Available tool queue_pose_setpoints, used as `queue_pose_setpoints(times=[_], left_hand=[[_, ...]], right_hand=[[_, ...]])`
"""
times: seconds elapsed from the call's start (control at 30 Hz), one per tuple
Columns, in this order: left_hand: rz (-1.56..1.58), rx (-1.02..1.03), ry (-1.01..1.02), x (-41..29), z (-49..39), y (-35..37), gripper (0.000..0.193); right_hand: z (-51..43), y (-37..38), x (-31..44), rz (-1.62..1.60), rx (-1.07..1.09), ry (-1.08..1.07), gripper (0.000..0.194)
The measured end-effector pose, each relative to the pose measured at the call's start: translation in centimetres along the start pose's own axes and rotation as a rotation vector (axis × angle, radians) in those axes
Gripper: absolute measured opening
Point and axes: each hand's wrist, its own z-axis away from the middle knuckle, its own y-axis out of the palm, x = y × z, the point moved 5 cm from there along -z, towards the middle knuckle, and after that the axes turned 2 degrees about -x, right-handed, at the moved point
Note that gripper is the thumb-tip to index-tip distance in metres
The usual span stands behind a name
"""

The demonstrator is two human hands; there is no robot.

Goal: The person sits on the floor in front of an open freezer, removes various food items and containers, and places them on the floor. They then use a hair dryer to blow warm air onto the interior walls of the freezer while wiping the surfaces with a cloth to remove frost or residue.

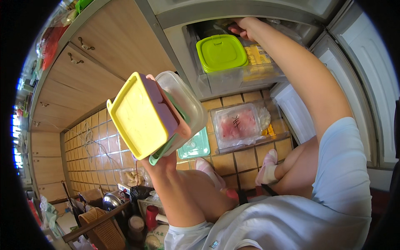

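My left hand [165,161] holds up a stack of plastic food containers from beneath, its fingers mostly hidden. The stack has a yellow lid [139,115], a purple box [157,106], pink and green parts, and a translucent container [187,109]. My right hand [242,28] reaches into a clear freezer drawer [225,82], behind a lime-green lidded container [222,53] and beside a yellow printed package [257,54]. Its fingertips lie in shadow, so whether they grip anything cannot be told.
On the tiled floor lie a clear bin [282,134] with a pack of pinkish frozen food [239,122] and a teal lid [197,145]. Open fridge doors [368,62] stand at right, wooden cabinets [103,65] at left. A rack [97,220] with household items is at lower left.
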Motion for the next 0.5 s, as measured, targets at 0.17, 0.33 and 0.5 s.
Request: queue_pose_setpoints(times=[0.17,0.33,0.5], left_hand=[[-0.008,-0.094,-0.038,0.7,-0.8,1.1,0.057],[0.064,-0.26,-0.066,1.2,-0.6,0.8,0.057],[0.016,-0.246,-0.07,1.3,0.2,1.9,0.057]], right_hand=[[-3.6,-1.6,-1.7,-0.128,-0.005,0.089,0.009],[0.6,-5.0,-0.9,-0.122,0.051,0.068,0.009],[2.5,-9.6,-1.6,-0.232,-0.059,-0.05,0.012]])
